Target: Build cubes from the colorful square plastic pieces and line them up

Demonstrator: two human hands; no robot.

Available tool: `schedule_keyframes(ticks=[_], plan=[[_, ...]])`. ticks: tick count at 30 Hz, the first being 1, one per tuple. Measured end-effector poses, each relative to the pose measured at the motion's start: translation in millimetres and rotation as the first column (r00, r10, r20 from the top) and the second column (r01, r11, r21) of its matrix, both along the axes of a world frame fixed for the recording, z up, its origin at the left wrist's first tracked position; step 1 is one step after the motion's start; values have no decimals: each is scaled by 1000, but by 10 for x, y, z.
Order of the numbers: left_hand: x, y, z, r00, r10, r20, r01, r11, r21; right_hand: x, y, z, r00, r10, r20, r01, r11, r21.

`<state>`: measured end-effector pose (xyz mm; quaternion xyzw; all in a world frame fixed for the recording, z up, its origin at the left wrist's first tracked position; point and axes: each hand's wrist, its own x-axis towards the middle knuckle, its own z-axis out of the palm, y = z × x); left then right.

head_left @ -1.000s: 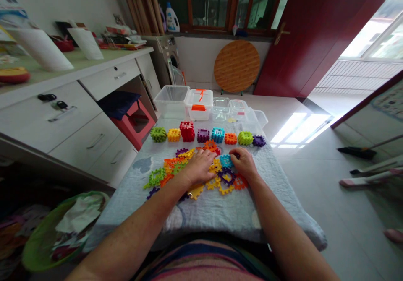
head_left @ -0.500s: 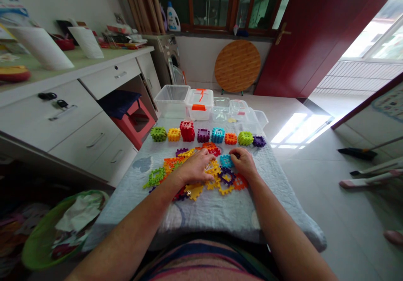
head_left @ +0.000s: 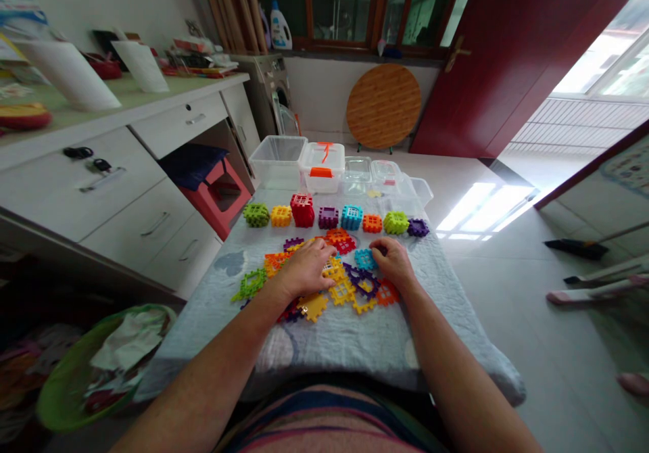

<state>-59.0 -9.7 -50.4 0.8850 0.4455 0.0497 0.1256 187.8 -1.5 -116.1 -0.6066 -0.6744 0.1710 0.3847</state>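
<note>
On the cloth-covered table (head_left: pixel 324 345), flat toothed plastic pieces lie in a loose pile. My left hand (head_left: pixel 309 267) rests over the pile's middle, fingers apart, on yellow and orange pieces; what lies under the palm is hidden. My right hand (head_left: pixel 393 260) is closed at the pile's right side, its fingers pinching the edge of a light blue piece (head_left: pixel 364 259). Purple pieces (head_left: pixel 361 279) and yellow pieces (head_left: pixel 341 291) lie between the hands. An orange piece (head_left: pixel 387 293) sits by my right wrist, a green one (head_left: pixel 252 282) at the far left.
Behind the pile stands a row of assembled blocks, among them a red one (head_left: pixel 303 211) and a purple one (head_left: pixel 328 217). Farther back are a clear bin (head_left: pixel 278 159), a lidded box (head_left: pixel 322 169) and clear containers. A red stool (head_left: pixel 218 193) stands left of the table.
My left hand has shifted a little to the left over the pile. More of the purple and yellow pieces between the hands shows. My right hand has stayed in place.
</note>
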Motion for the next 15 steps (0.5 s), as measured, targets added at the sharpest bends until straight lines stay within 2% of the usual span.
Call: schedule_keyframes(ticks=[5,10,15], plan=[[-11,-14,-22,1000,5,8,-5,1000,-15,3,5,-7,1000,4,6,-4,1000,2],[-113,-15,94,998,57,-11,-57,998,3,2,0,-4,1000,-1,15,1,1000,-4],[-152,-106,197,971,218,-93,-200,965,168,-4,-2,13,1000,6,11,-6,1000,-9]])
